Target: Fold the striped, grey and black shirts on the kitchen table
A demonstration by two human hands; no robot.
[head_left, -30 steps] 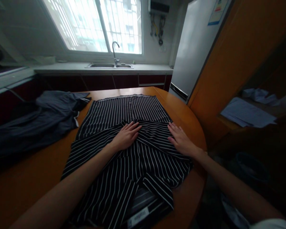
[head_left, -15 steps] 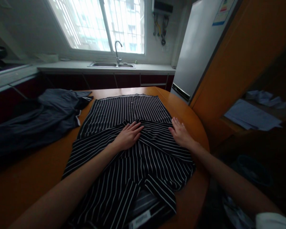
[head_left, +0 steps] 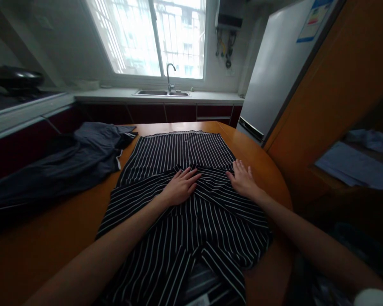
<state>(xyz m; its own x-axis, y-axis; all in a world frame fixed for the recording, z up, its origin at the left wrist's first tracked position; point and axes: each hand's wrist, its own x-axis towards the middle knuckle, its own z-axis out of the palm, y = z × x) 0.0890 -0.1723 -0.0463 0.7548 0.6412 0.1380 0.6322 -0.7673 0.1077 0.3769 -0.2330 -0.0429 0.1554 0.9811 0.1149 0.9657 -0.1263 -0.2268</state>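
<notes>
A black shirt with thin white stripes (head_left: 178, 153) lies spread on the round wooden table (head_left: 67, 221), its sleeves folded across the middle. My left hand (head_left: 180, 187) rests flat on the shirt's centre, fingers stretched out. My right hand (head_left: 243, 180) presses flat on the folded sleeve at the shirt's right edge, fingers apart. Neither hand holds anything. The shirt's collar end with a label lies near the table's front edge.
A dark grey garment (head_left: 67, 157) lies crumpled on the table's left side. Behind it runs a counter with a sink and tap (head_left: 169, 85) under a window. A grey fridge (head_left: 274, 80) stands at the right, beside a wooden cabinet holding pale folded cloths (head_left: 354, 163).
My right hand has slid a little away from me along the sleeve. My left hand stays in place. The camera has turned slightly, shifting everything rightwards in view.
</notes>
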